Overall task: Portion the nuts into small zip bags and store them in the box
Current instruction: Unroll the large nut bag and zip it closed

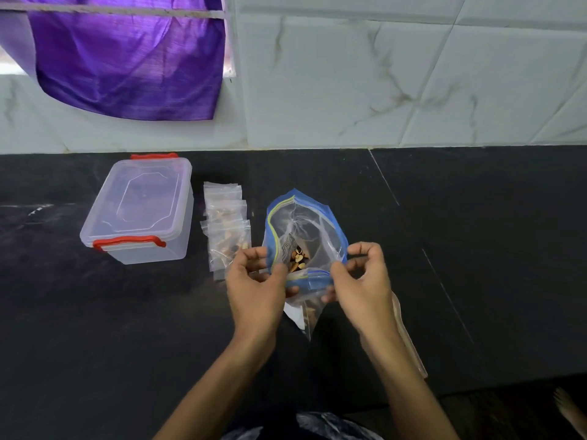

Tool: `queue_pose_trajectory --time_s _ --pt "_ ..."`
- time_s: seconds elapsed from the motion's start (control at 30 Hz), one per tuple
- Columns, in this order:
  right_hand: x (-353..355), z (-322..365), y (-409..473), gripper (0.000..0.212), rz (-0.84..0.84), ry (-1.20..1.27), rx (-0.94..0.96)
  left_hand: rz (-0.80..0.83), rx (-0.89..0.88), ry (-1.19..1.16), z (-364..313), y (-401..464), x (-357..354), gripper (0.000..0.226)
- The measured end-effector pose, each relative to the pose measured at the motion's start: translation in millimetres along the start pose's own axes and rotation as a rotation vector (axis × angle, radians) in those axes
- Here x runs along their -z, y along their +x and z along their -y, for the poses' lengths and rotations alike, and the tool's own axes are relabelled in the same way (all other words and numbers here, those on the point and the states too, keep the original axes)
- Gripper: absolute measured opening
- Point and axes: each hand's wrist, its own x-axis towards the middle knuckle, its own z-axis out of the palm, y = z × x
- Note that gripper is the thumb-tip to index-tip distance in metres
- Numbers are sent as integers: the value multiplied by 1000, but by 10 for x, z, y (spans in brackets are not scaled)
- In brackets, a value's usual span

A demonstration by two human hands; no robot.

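Note:
A large clear zip bag (301, 230) with a blue and yellow seal is held up above the black counter (476, 249), its mouth spread wide. Nuts (298, 259) show at its bottom. My left hand (255, 284) pinches the bag's left rim and my right hand (362, 281) pinches the right rim. Several small zip bags (227, 223) with nuts lie in a row just left of the big bag. Farther left stands a clear plastic box (139, 211) with red latches, lid on.
A tiled wall (381, 84) rises behind the counter, with a purple cloth (127, 58) hanging at the upper left. A pale flat object (409, 341) lies under my right forearm. The counter's front edge runs at the lower right.

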Motion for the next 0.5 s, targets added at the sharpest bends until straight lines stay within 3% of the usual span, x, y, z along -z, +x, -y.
queue_pose_trajectory --time_s 0.2,0.27,0.4,0.5 --pt "49 75 -17 41 141 378 -282 93 54 -45 -73 -48 49 44" --pt "39 69 -35 44 108 266 -235 77 -8 13 -57 -70 30 49" --pt "-42 20 -118 46 67 -108 44 72 -155 123 -19 -105 15 50" --pt "-9 46 -170 45 112 -187 171 105 -158 103 -46 -97 32 48"
